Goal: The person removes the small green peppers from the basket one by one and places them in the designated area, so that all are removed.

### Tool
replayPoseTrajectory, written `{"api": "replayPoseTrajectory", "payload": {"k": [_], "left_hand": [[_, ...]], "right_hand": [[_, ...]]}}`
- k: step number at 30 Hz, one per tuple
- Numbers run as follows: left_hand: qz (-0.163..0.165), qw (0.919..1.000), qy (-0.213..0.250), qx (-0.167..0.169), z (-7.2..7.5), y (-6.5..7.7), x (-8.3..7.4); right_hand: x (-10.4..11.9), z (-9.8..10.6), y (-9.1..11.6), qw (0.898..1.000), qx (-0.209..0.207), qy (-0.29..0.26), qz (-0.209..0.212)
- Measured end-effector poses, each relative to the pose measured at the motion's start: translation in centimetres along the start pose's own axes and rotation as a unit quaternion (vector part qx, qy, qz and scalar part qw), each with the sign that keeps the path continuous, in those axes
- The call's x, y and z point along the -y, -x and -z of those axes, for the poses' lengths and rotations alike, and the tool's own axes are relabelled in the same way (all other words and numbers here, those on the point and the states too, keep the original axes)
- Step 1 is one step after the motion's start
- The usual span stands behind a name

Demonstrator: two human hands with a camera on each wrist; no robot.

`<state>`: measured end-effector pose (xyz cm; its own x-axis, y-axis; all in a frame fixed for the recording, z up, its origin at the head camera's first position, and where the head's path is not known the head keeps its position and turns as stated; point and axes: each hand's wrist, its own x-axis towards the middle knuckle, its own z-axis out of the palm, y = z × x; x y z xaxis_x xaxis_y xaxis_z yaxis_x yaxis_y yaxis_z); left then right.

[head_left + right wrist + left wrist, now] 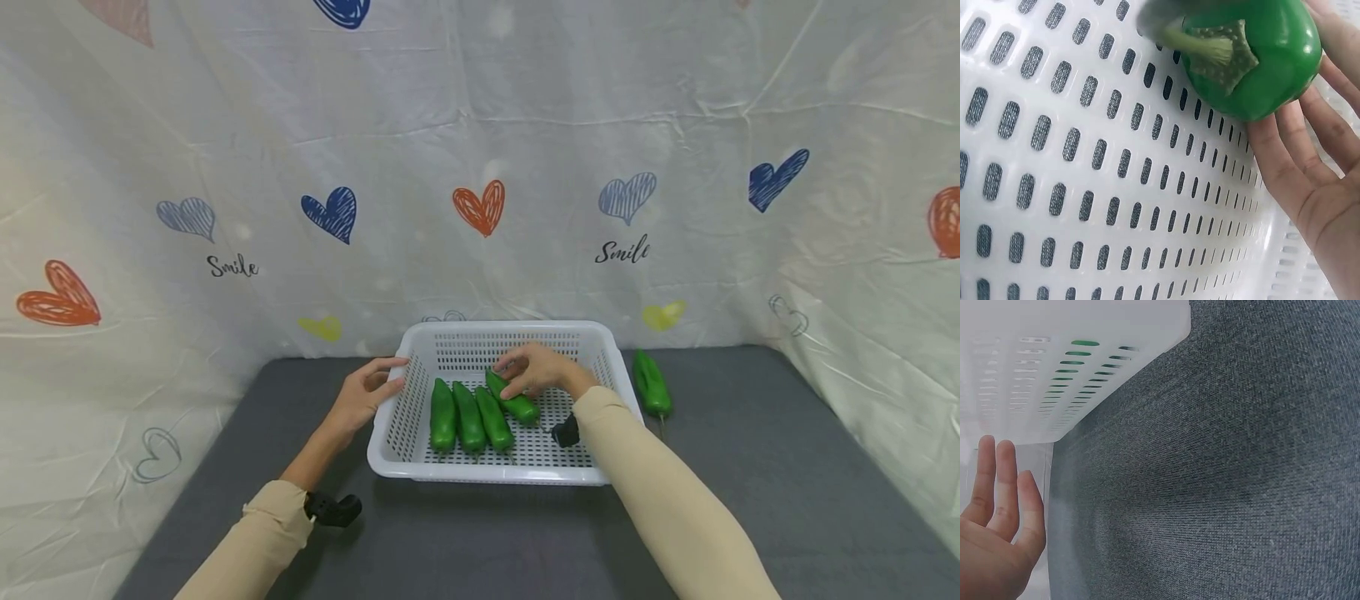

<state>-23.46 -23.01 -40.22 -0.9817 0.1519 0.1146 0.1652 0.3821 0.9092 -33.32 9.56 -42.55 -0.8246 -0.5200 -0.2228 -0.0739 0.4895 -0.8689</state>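
A white slotted plastic basket (pixel 495 476) rests on the dark table. Three long green peppers lie side by side in it, the leftmost pepper (pixel 442 417) at the left of the row. Inside the basket, my right hand (pixel 536 369) grips another green pepper (pixel 522 408), slanted beside that row. The right wrist view shows the stem end of this pepper (pixel 1272 56) close up, with fingers (pixel 1288 140) around its far side. My left hand (pixel 362 393) is at the basket's left rim, its fingers nearly straight; whether they touch it I cannot tell.
One more green pepper (pixel 651 383) lies on the dark tablecloth (pixel 720 442) just right of the basket. Behind the basket hangs a pale curtain (pixel 420 108) printed with hearts. Black wrist cameras are strapped on both arms, the left camera (pixel 333 510) above the cloth.
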Motion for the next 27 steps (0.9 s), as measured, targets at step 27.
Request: {"api": "replayPoseTrajectory", "payload": {"k": [27], "left_hand": [[-0.003, 0.9999, 0.013, 0.011, 0.1, 0.1, -0.4]], "right_hand": [[0.7, 1.0, 0.1, 1.000, 0.012, -0.013, 0.015]]}}
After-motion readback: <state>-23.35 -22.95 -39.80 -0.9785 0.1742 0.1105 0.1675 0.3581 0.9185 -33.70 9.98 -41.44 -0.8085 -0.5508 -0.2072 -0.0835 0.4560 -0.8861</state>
